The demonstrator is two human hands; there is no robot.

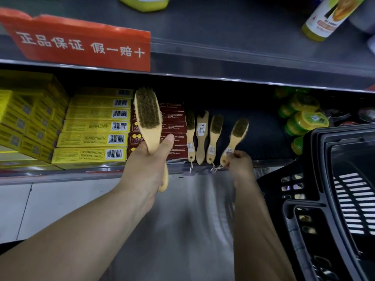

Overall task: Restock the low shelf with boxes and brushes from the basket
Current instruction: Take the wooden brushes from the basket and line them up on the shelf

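My left hand (149, 165) grips the handle of a wooden brush (147, 116), bristles facing me, raised in front of the low shelf (60, 175). My right hand (239, 163) pinches the handle end of a smaller wooden brush (236, 134) lying on the shelf. Three more brushes (202, 134) lie side by side to its left. Stacked yellow boxes (95, 126) and dark red boxes (174, 126) fill the shelf's left and middle. The black basket (316, 189) stands at the right; its inside looks bare where visible.
Round green and yellow containers (302, 118) sit on the shelf's right end. An upper shelf (223, 63) with a red sign (81, 43) overhangs; a yellow bottle (328, 17) stands on it. Dark bare shelf space lies between the brushes and the green containers.
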